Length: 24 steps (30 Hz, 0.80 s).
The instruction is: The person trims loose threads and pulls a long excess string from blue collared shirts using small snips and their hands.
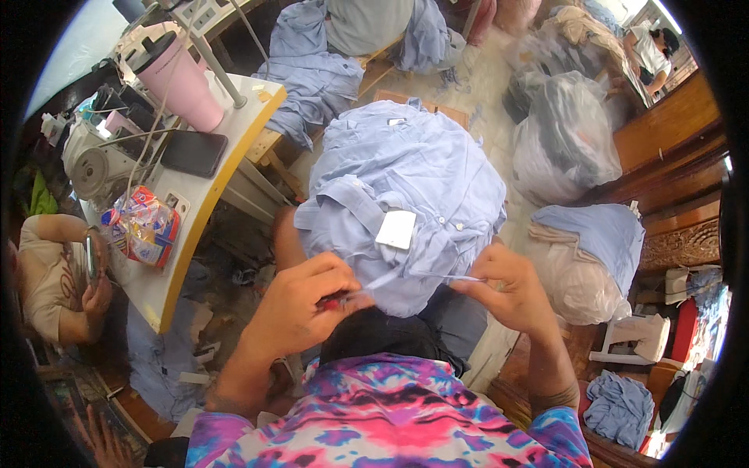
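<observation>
Left hand (312, 295): fingers curled round a small red object (331, 300), mostly hidden, kind not determinable; pale-blue fabric blurs at its fingertips, so cannot tell whether it pinches that too. Right hand (505, 285): thumb and fingers closed on the outer end of a narrow pale-blue strip (446, 276). Key relation: strip lies between the hands, long axis roughly left-right, running from the right fingertips toward the left hand; the thin, sharper stretch is nearer the right hand. Directly beneath and beyond: light-blue garment bundle (417, 160) over the lap, white tag (396, 229) just past the strip's inner end; join between strip and bundle unclear. Farther off: tabletop (199, 204) to the left with dark phone (194, 152); clear plastic bag (568, 140) ahead-right, on the floor, well apart.
</observation>
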Motion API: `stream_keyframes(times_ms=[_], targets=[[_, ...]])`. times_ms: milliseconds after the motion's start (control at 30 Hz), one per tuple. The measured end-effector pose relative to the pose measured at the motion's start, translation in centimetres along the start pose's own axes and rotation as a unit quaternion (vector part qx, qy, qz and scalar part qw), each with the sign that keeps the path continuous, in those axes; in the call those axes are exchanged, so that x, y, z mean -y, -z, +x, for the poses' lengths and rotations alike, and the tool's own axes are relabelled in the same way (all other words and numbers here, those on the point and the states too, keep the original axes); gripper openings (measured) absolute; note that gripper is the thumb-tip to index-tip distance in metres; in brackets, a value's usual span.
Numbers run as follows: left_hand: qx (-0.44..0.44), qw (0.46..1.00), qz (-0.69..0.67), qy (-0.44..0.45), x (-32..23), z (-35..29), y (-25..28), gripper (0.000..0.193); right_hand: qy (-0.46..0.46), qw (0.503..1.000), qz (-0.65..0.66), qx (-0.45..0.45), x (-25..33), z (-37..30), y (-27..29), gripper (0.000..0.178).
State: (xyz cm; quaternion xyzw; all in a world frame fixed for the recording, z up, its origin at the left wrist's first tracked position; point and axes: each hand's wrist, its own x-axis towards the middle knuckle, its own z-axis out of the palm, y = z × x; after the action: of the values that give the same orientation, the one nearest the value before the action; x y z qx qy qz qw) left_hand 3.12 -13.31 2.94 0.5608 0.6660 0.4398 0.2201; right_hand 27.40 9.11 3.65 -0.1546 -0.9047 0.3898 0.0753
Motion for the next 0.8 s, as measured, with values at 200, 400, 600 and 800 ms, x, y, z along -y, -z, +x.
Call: stream_keyframes(times_ms=[200, 400, 600, 800], targets=[[0.046, 0.984, -0.129, -0.117, -5.6, 0.4, -0.4, 0.013, -0.05, 0.789, 0.576, -0.205, 3.9, 3.3, -4.2, 0.048], [0.078, 0.907, -0.4, 0.109, -7.1, 1.4, 0.0, 0.02, -0.038, 0.764, 0.623, -0.165, 8.9, 5.3, -2.1, 0.045], [-0.064, 0.919, -0.381, 0.082, -6.3, 0.7, -0.1, 0.027, 0.018, 0.748, 0.602, -0.278, 6.9, 4.3, 1.0, 0.043], [-0.239, 0.839, -0.489, 0.013, -3.7, 0.3, 6.0, 0.031, -0.009, 0.734, 0.564, -0.378, 4.8, 3.1, 5.1, 0.043]])
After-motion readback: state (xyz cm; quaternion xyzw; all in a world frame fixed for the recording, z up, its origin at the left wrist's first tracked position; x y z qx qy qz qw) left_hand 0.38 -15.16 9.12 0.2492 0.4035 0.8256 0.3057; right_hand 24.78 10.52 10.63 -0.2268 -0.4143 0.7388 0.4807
